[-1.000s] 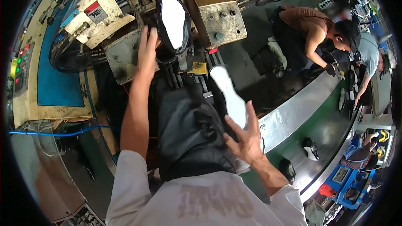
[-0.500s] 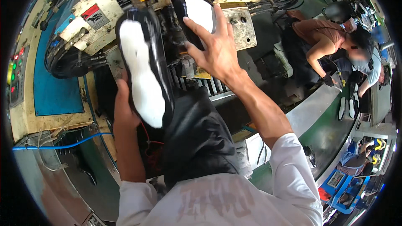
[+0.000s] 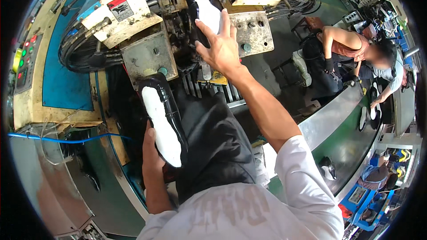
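My left hand [image 3: 153, 151] is closed around the side of a black shoe upper [image 3: 175, 113], held bottom up over my left thigh. Its white insole [image 3: 158, 120] faces me, and most of my left fingers are hidden under it. Ahead, a second black shoe upper [image 3: 194, 6] with a white insole [image 3: 207, 6] sits bottom up between the machine's two sides. My right hand [image 3: 224, 49] spans its nearer end, fingers spread across it and touching both sides.
Cream machine heads with hoses [image 3: 118, 13] flank the shoe, above worn metal plates [image 3: 149, 55]. A button panel [image 3: 24, 64] stands left. To the right, a green conveyor [image 3: 307, 173] carries shoe parts, with a seated co-worker [image 3: 342, 46] and another person's hand [image 3: 378, 100] beyond.
The left-hand shoe has moved down and toward me, uncovering the left metal plate. My right hand stays on the other shoe, shifted slightly left in view. The seated co-worker has changed posture.
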Motion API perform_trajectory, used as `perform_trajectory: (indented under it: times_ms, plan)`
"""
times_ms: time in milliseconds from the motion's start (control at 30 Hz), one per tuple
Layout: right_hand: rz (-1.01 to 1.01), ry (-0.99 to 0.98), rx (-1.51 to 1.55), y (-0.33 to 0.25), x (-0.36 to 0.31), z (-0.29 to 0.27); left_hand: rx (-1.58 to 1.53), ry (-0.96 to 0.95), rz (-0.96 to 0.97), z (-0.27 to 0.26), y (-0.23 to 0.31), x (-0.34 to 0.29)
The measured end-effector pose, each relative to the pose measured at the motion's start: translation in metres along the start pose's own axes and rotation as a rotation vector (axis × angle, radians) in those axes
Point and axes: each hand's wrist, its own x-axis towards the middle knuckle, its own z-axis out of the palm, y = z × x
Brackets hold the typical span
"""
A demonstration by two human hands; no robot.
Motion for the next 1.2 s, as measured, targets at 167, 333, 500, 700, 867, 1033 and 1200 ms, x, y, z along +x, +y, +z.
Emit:
perform_trajectory:
  times_ms: [167,333,500,700,867,1033,1200]
  plan:
    - [-0.229,0.148,-0.033,-0.005,-0.013,0.010,0.140,0.000,0.045,0.017,0.002,-0.014]
    - [-0.264,0.138,-0.043,0.002,-0.018,0.022,0.330,-0.006,0.061,0.042,0.009,-0.003]
    - [-0.293,0.140,-0.169,0.002,0.036,0.028,0.509,-0.019,0.186,0.057,0.011,0.019]
    - [-0.320,0.005,-0.171,-0.009,0.098,0.037,0.830,0.141,0.268,0.057,0.005,0.047]
    - [-0.325,-0.045,-0.160,-0.010,0.136,0.025,0.700,0.083,0.220,0.058,0.004,0.068]
    - [-0.353,-0.089,-0.111,-0.012,0.157,0.035,0.589,0.078,0.209,0.060,-0.010,0.081]
    - [-0.319,-0.031,-0.051,0.005,0.149,0.016,0.527,0.046,0.219,0.074,-0.020,0.084]
